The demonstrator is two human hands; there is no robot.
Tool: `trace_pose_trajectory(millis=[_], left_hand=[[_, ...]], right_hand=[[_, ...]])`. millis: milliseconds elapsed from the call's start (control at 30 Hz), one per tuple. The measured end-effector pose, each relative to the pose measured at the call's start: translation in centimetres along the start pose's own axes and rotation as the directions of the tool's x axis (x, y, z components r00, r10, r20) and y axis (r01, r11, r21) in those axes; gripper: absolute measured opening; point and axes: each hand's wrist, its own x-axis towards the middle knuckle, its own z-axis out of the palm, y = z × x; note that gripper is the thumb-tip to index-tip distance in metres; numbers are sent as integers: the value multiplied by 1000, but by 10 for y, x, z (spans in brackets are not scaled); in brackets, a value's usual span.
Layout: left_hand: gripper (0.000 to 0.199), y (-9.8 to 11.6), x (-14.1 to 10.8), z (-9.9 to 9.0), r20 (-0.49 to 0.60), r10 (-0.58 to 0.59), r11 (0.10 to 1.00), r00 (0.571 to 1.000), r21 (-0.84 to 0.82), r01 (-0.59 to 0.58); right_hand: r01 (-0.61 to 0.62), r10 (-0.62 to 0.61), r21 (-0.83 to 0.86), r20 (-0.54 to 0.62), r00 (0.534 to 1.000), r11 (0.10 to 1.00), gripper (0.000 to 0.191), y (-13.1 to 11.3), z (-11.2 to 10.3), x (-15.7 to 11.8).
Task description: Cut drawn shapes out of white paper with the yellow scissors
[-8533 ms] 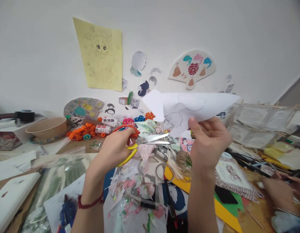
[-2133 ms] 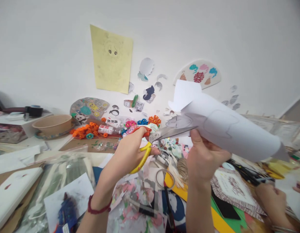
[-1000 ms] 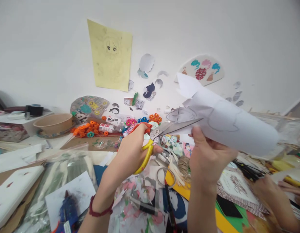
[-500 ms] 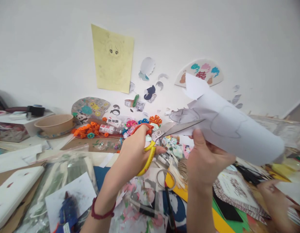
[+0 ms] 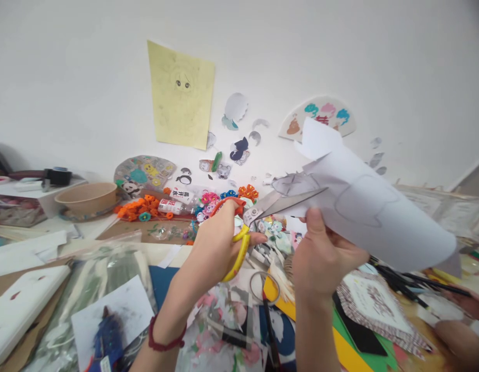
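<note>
Fingers of the left hand (image 5: 218,240) are clamped on the red and yellow handles of the scissors (image 5: 253,213); those of the right hand (image 5: 319,253) are closed on the lower edge of the curled white paper (image 5: 382,212), thumb in front. The scissors lie in the middle of the view, raised above the cluttered table. Their long axis slopes gently from the handles, at lower left, to the tips, at upper right. The blades are parted, with a drawn part of the paper between them, and the tips point toward the right hand's side, just above its thumb. The paper's long axis runs from upper left to lower right. Its upper left corner overlaps the fan (image 5: 301,121) in view; its lower right end reaches over the right side of the table. White wall (image 5: 270,46) spreads above both hands, giving open room upward. Between the forearms, room below is bordered by paper scraps (image 5: 214,315) and a metal ring (image 5: 278,287). A clear plastic bag (image 5: 103,281) lies left of the left forearm, and a co-worker's hand (image 5: 469,306) is at the right margin.
</note>
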Motion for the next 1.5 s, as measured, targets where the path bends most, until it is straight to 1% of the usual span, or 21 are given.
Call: trace_pose_trajectory(millis=[100,267,333,400,500,567,700,833,900,1033,1167,1267,1367,1500], left_hand=[[24,-1,0,0,-13,18,1000,1000,8,-18],[27,-6,0,-3,-38,12,999,999,41,-11],[31,-9,1,-3,-26,32,999,999,39,-31],[35,-11,2,0,6,46,999,999,9,-46],[31,-11,4,12,71,23,998,997,-63,-19],[29,-10,6,23,92,21,991,996,-130,-9],[27,-8,7,45,54,33,949,998,-315,-14],[27,-7,6,56,6,22,906,1000,-423,-17],[30,-6,5,56,8,17,893,1000,-451,-12],[30,-4,5,55,-5,33,909,999,-416,-32],[35,-4,7,57,-33,46,928,998,-370,-55],[36,-4,6,60,-51,35,924,998,-379,-52],[31,-4,5,62,-49,-4,911,999,-413,-16],[25,-1,4,61,-57,-30,906,998,-423,3]], right_hand=[[2,-2,6,1,1000,1000,38,0,1,1],[2,-2,8,-5,1000,1000,40,1,1,2],[-8,8,-5,-27,1000,1000,41,2,0,3],[-37,36,-20,-53,998,999,37,4,-2,4],[-90,87,-42,-77,993,995,26,6,-3,4],[-113,110,-37,-84,990,993,23,6,-2,3],[-167,169,29,-85,982,986,18,6,1,-2],[-256,260,71,-62,963,964,15,7,4,-9],[-293,299,94,-56,953,951,20,9,4,-11],[-320,325,93,-45,944,943,41,12,4,-11],[-318,322,100,-26,947,943,48,13,4,-13],[-350,351,105,6,936,931,51,15,3,-16],[-430,430,86,17,903,899,52,17,3,-21],[-540,542,141,26,840,830,54,18,3,-24]])
